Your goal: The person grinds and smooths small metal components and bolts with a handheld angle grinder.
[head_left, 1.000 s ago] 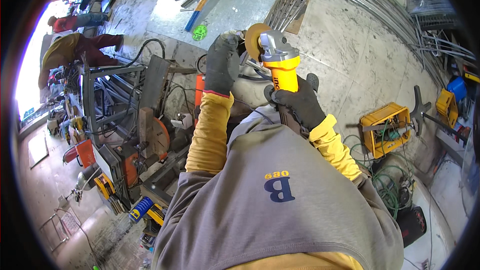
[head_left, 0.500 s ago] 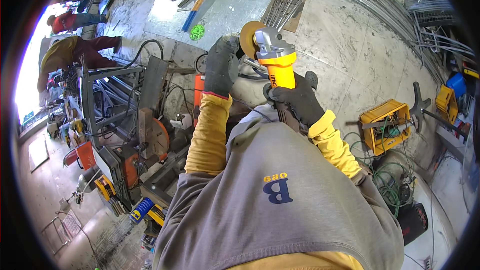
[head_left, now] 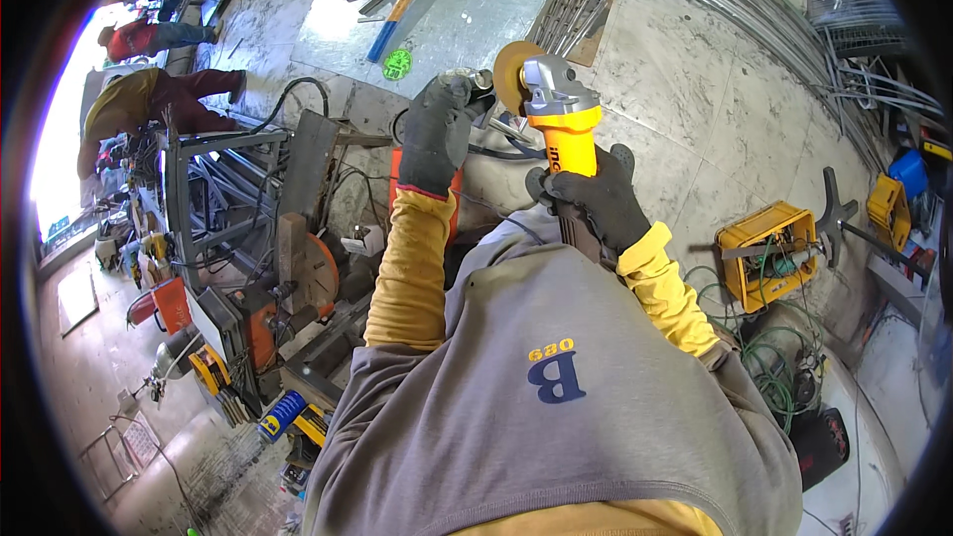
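Note:
My right hand (head_left: 602,201), in a black glove, is wrapped round the body of a yellow and grey angle grinder (head_left: 568,144). Its tan disc (head_left: 511,77) stands edge-up at the far end, facing my left hand. My left hand (head_left: 435,139), gloved as well, has its fingers curled round a small shiny metal piece (head_left: 482,80), mostly hidden by the glove. A narrow gap seems to lie between this piece and the disc. Both hands are just off the near edge of a metal-topped table (head_left: 467,15).
A hammer (head_left: 402,12) with a blue-ended handle lies on the table, beside a metal frame. Metal rods (head_left: 571,15) stand at its right side. A yellow crate (head_left: 764,253) and green hose (head_left: 779,357) sit at right. Two people (head_left: 134,104) are at far left.
The grinder has shifted slightly right with my right hand, away from my left glove. More of the small metal piece shows at my left fingertips.

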A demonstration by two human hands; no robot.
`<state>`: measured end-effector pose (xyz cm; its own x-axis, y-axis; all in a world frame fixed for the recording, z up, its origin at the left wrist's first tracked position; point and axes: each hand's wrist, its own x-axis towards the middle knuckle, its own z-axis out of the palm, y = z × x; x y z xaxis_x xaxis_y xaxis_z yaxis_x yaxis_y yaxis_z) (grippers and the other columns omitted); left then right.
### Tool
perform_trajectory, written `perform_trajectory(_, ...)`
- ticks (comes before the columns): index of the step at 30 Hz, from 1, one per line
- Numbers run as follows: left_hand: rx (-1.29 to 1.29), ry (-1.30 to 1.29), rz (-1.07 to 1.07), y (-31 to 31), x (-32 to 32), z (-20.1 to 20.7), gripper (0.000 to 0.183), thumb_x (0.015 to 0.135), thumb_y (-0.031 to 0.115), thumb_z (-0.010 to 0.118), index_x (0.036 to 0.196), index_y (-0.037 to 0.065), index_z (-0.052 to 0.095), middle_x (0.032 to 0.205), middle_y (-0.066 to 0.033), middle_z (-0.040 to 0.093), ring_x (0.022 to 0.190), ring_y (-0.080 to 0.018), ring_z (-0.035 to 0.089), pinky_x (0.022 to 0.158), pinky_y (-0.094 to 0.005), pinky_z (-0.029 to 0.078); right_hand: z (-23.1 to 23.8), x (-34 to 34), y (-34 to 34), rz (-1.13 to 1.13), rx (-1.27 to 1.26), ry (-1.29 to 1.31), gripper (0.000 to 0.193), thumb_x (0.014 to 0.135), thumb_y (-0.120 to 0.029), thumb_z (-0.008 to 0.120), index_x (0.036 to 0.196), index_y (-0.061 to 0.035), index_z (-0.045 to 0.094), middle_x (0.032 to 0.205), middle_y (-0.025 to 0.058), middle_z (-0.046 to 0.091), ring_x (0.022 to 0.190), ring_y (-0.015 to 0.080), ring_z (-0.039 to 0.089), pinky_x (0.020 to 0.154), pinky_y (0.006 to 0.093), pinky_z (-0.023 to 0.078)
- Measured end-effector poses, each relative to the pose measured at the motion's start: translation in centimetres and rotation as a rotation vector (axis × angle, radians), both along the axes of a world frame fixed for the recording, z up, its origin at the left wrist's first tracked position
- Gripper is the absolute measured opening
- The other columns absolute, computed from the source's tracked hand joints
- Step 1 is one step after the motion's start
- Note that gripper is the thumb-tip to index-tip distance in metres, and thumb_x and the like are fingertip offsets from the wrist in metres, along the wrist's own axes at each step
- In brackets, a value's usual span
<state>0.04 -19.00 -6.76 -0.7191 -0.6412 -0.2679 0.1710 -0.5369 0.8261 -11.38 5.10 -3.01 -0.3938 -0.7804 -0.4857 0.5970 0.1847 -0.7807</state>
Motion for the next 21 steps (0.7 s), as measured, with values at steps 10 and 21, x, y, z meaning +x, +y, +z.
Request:
perform_trajectory(10,-0.273,-0.096,-0.038,-0.1,-0.6,1.5,0.028,0.106,0.022,0.068,0.119,-0.003,0.07,0.11,-0.011,0.074,0.098,-0.0215,0.071,0.095,-0.0362,0.057,0.0,0.3,-0.3,0.066,-0.014,0.136,0.041,0.083,-0.019,0.08,0.117,0.0013,0.067,0.094,0.0044,0.069,0.081,0.0125,0.063,0.075,0.0321,0.053)
perform_trajectory(21,-0.052,0.015,-0.034,-0.2,0.0,2.1,0.03,0.108,0.021,0.064,0.121,-0.005,0.069,0.115,-0.0144,0.074,0.104,-0.0245,0.072,0.1,-0.039,0.056,0.4,0.4,-0.5,0.088,-0.055,0.184,0.042,0.084,-0.018,0.08,0.12,0.0002,0.067,0.093,0.0031,0.07,0.08,0.0118,0.062,0.074,0.0319,0.054)
